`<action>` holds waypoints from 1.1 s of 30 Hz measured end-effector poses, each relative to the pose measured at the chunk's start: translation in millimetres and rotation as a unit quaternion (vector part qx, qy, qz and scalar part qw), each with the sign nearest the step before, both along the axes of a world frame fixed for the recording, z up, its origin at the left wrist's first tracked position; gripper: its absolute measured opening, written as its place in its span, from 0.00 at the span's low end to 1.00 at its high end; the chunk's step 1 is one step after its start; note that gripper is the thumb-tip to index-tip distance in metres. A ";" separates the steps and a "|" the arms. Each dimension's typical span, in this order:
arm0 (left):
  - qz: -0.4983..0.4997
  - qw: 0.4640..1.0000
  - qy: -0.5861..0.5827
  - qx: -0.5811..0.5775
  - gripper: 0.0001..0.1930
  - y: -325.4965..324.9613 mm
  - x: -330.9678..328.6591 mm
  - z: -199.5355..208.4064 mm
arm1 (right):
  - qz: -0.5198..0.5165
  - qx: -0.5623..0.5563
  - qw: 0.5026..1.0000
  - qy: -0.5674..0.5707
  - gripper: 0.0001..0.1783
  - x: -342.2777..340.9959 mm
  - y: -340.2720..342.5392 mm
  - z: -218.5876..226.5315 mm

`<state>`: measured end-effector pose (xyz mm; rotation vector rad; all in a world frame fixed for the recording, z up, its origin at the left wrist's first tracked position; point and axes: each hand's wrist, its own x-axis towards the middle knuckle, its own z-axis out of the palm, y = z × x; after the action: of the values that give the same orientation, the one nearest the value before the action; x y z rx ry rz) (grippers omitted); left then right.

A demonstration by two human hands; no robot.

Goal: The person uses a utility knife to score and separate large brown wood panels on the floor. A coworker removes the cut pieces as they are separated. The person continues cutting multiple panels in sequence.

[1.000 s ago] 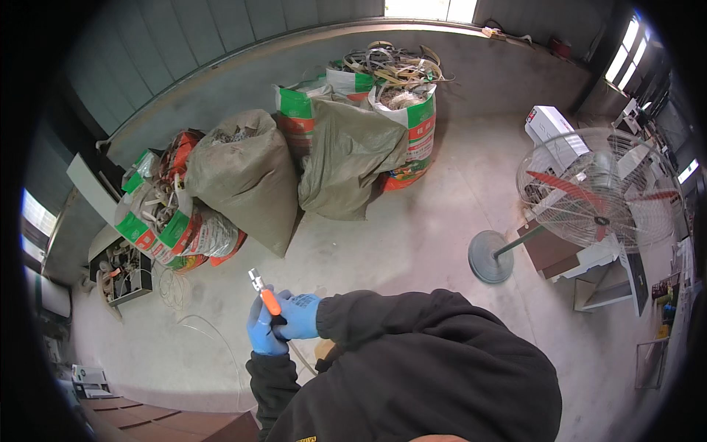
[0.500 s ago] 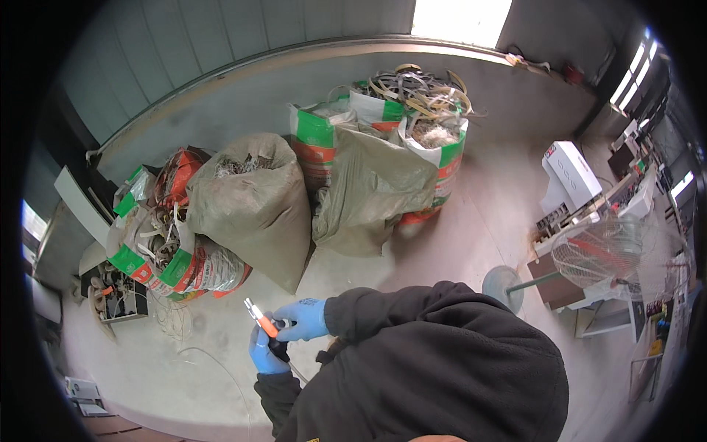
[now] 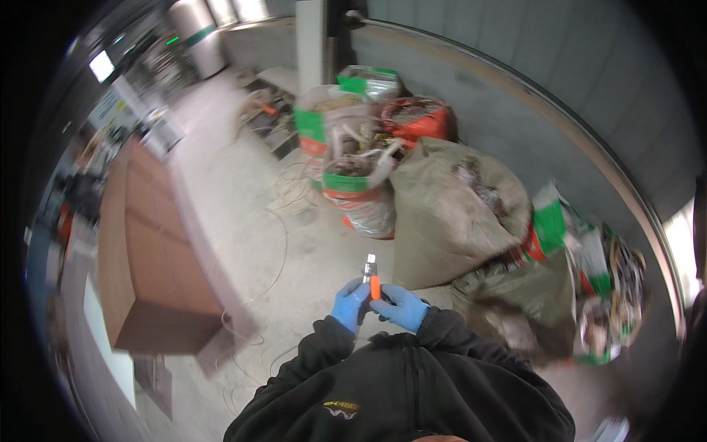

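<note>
In front of my chest, both gloved hands are closed round a small orange-and-silver hand tool (image 3: pixel 375 287) with a bright metal tip pointing away from me. My left hand (image 3: pixel 350 305), in a blue glove, grips its left side by the metal part. My right hand (image 3: pixel 402 306), also in a blue glove, holds it from the right beside the orange body. Blur and the fingers hide the lower part of the tool, so its exact kind does not show.
Beyond my hands stands a large olive woven sack (image 3: pixel 449 221), with stuffed green, white and orange bags (image 3: pixel 357 193) beside it. A brown panelled block (image 3: pixel 158 258) is on the left. A thin line (image 3: pixel 283 250) loops across the pale floor, and a ribbed wall (image 3: pixel 589 88) runs along the right.
My view has swung left, so the sacks now lie farther right and the brown block has come into sight. Both hands still hold the tool, now more upright before my chest.
</note>
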<state>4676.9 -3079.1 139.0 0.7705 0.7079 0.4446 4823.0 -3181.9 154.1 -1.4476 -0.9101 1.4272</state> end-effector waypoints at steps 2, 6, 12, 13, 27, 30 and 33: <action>0.045 0.999 -0.007 0.024 0.19 -12.4 9.0 0.8 | 0.053 0.033 0.998 0.013 0.25 20.3 4.7 -5.6; 0.134 0.990 0.010 0.035 0.20 -21.2 26.7 7.0 | 0.146 0.010 0.989 -0.018 0.24 52.7 28.6 -1.4; 0.216 0.974 0.025 0.069 0.21 -11.4 60.3 18.4 | 0.240 0.019 0.967 0.085 0.20 93.6 80.4 12.3; 0.224 0.973 0.023 0.056 0.20 -11.7 63.0 17.6 | 0.258 0.010 0.960 0.110 0.20 96.9 85.9 12.5; 0.359 0.933 0.008 0.036 0.24 -38.5 21.2 18.3 | 0.379 -0.065 0.901 0.199 0.31 54.9 109.8 -14.2; 0.365 0.929 0.017 0.052 0.24 -38.0 -6.2 23.7 | 0.373 -0.066 0.908 0.180 0.31 23.9 106.5 -9.7; 0.335 0.939 0.051 0.057 0.25 -37.4 -50.9 25.3 | 0.361 -0.050 0.916 0.169 0.30 -21.0 101.3 -6.9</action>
<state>4626.0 -3116.6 164.4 0.6486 1.0496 1.0778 4802.0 -3080.6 147.2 -0.9000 -1.2181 2.2093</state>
